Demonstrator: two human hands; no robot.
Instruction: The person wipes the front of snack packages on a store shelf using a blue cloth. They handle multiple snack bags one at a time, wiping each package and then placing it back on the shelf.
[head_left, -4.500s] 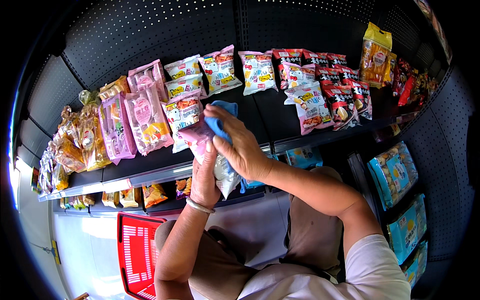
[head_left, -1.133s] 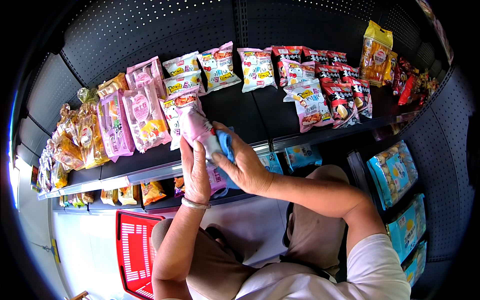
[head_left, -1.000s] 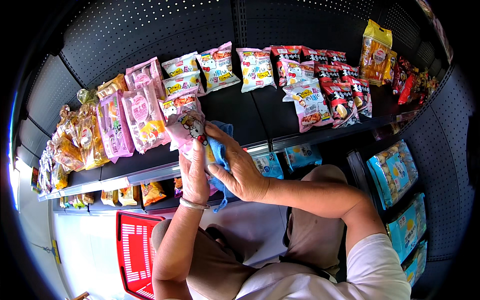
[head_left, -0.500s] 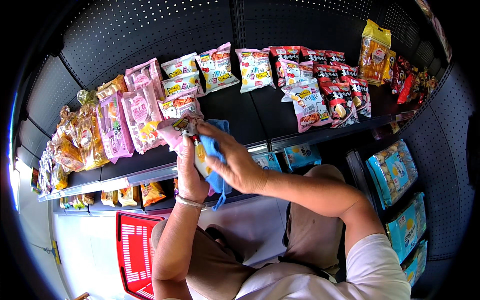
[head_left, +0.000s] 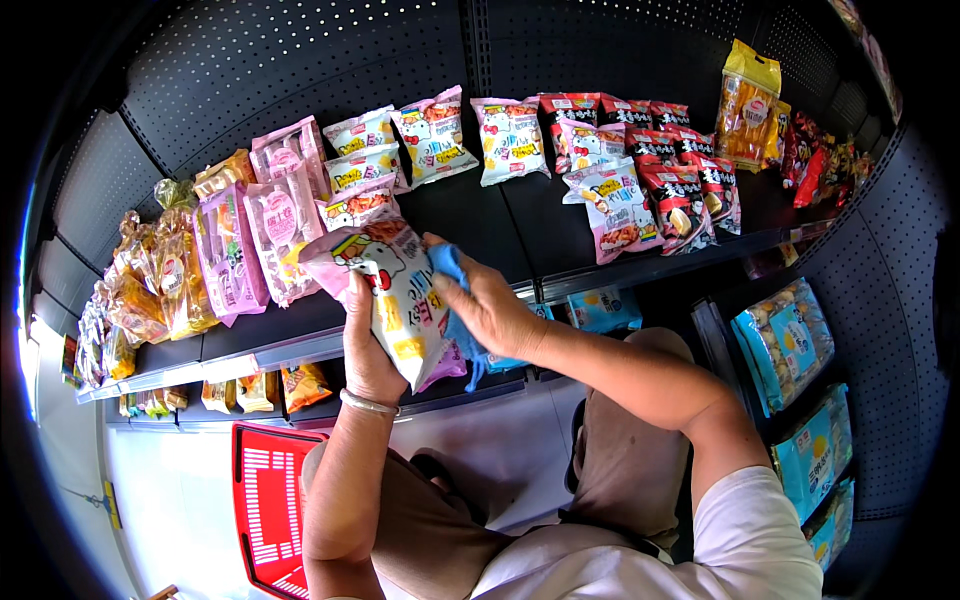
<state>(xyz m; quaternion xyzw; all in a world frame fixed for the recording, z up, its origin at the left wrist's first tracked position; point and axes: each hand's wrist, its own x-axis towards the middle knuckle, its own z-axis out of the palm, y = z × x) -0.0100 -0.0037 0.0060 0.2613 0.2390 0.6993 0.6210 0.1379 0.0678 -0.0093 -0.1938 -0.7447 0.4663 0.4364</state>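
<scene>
A pink and white snack bag [head_left: 388,285] with cartoon pictures is held up in front of the shelf. My left hand [head_left: 368,350] grips it from below, thumb on its front. Against the bag's right side, my right hand [head_left: 487,312] is closed on a blue cloth [head_left: 458,285]. Part of the cloth hangs below that hand. Directly behind the held bag, similar pink and white bags [head_left: 362,207] stand on the dark shelf.
The dark shelf [head_left: 470,235] carries pink packs [head_left: 283,230], bread bags [head_left: 180,275] and red snack bags [head_left: 680,205]. Blue packs [head_left: 785,340] fill a rack at right. A red basket [head_left: 245,500] sits on the floor at lower left, beside my legs.
The blue cloth and my right hand have shifted right, off the bag's front to its side. More of the bag's printed front shows now.
</scene>
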